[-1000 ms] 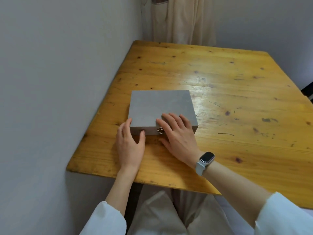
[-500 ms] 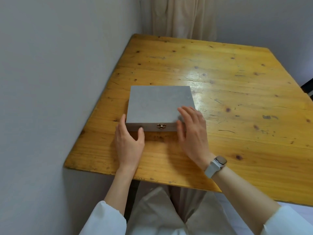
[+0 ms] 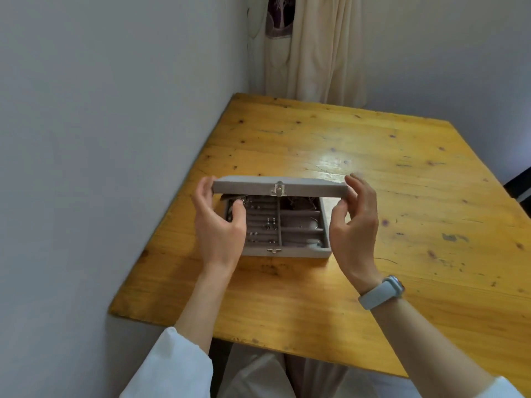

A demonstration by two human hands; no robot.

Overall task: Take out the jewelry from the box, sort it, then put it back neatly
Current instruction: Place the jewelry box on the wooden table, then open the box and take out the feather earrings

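Note:
A grey jewelry box sits on the wooden table near the wall. Its lid is raised partway, with a metal clasp at the front edge. My left hand grips the lid's left end, fingers over the top and thumb beneath. My right hand holds the lid's right end the same way. Inside, grey padded rolls hold several small earrings in the left section. Darker jewelry lies in the right compartments, partly shadowed by the lid.
A white wall runs close along the table's left edge. A cream curtain hangs behind the far edge. A dark object shows at the right border. I wear a watch on my right wrist.
The box was closed with both hands at its front edge. Both hands have moved to the lid's ends and lifted it, exposing the compartments inside.

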